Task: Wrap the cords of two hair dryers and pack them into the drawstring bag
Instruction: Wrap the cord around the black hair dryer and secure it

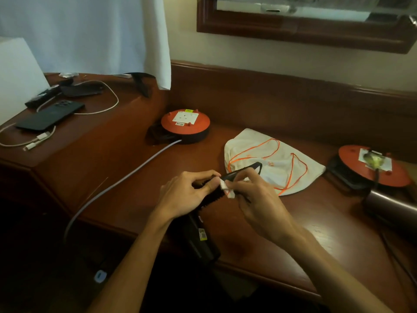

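A black hair dryer hangs over the desk's front edge, its ribbed cord neck rising between my hands. My left hand grips that neck and cord bundle. My right hand pinches the black cord together with a small white tag. Just beyond my hands a white drawstring bag with an orange cord lies flat on the desk. A second, brown hair dryer lies at the right edge, its cord plugged into a red reel.
Another red extension reel with a grey cable stands at the back centre. On the raised left shelf lie a dark phone, white charging cables and black remotes. A wooden ledge runs behind the desk.
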`<state>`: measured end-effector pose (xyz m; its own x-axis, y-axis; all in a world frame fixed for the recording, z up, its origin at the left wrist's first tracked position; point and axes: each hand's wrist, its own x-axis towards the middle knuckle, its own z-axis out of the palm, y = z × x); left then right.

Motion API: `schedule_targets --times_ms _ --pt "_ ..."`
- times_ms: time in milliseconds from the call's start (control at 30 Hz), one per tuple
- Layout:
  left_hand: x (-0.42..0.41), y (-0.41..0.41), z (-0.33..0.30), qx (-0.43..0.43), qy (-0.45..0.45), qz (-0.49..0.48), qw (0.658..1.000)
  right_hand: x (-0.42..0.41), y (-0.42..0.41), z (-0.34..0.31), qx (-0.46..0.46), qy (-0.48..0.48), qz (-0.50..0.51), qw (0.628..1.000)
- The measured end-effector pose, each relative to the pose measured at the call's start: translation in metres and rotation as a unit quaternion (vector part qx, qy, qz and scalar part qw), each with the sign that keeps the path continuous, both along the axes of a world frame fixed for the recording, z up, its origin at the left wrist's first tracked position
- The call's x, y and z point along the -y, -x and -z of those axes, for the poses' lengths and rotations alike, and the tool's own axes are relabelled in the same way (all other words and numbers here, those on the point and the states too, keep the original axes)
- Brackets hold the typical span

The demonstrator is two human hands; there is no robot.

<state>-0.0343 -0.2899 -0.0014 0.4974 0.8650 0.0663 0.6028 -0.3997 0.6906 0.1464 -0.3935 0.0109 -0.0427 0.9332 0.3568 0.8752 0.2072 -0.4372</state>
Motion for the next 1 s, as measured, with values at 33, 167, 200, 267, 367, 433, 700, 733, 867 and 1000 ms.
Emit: schedule_targets --times_ms 33,167,200,267,367,433,700,733,867,1000 --pt "0.001 0.000 -0.001 0.013 0.006 0.001 1.000 0.000 0.001 0.007 0.013 -0.024 -0.013 1.000" --pt "0.008 -0.006 -0.004 0.003 -0.019 -0.038 0.999 0.000 -0.005 0.020 0.035 -0.040 -0.045 0.998" --pt "0.009 -0.007 -0.003 0.002 -0.026 -0.050 0.998 0.004 -0.008 0.019 0.037 -0.033 -0.051 0.997" --pt "0.008 -0.006 -0.001 0.009 -0.031 -0.061 0.998 0.014 -0.015 0.015 -0.014 -0.035 -0.024 0.999" --pt "0.006 -0.002 0.000 0.036 -0.021 -0.062 0.997 0.030 -0.026 0.016 -0.130 -0.036 0.117 0.984" --pt "0.005 -0.001 -0.001 0.044 -0.018 -0.058 0.997 0.031 -0.032 0.023 -0.199 0.104 0.156 0.962" --pt "0.009 0.003 0.000 0.077 -0.023 -0.073 0.994 0.024 -0.008 0.050 -0.618 0.408 0.034 0.671" --pt "0.009 0.004 0.001 0.082 -0.021 -0.071 0.994 0.020 -0.004 0.052 -0.643 0.399 0.031 0.653" --pt "0.009 0.007 0.000 0.071 -0.017 -0.050 0.996 -0.002 -0.002 0.055 -0.672 0.333 0.053 0.660" --pt "0.011 0.001 0.000 0.031 -0.033 -0.045 0.998 -0.020 0.001 0.051 -0.699 0.317 0.059 0.638"
